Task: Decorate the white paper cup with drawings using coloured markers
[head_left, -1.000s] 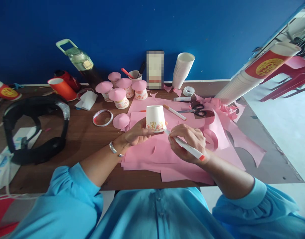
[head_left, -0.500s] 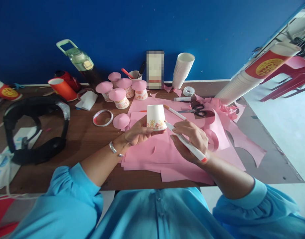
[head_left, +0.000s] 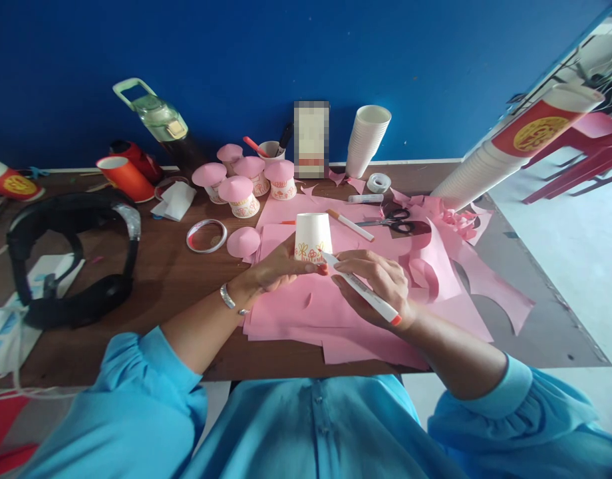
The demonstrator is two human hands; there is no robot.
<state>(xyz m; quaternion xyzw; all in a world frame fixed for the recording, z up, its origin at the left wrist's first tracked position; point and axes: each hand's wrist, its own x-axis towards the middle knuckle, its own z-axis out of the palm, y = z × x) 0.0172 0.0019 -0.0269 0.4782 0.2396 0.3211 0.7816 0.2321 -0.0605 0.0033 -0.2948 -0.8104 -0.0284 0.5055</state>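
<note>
In my left hand (head_left: 281, 267) is a white paper cup (head_left: 312, 231), with yellow and red flowers drawn along its lower band. My right hand (head_left: 378, 283) grips a white marker pen (head_left: 368, 296) with a red-orange end, its tip at the cup's lower right side. Whether the tip touches the cup I cannot tell. Beneath both hands lie sheets of pink paper (head_left: 286, 313). A second marker (head_left: 350, 225) rests on the paper behind the cup, beside black-handled scissors (head_left: 400, 221). To the left is a loose pink paper cone (head_left: 243, 242).
Several decorated cups with pink cone tops (head_left: 236, 189) stand at the back left. A tape roll (head_left: 207, 237), a black headband-like device (head_left: 76, 259) and a bottle (head_left: 161, 120) are further left. Stacked white cups (head_left: 368, 140), a phone-like screen (head_left: 312, 140) and pink scraps (head_left: 450, 219) lie beyond.
My right hand and the marker have shifted left and slightly down along the cup. The cup has turned and dropped a little in my left hand.
</note>
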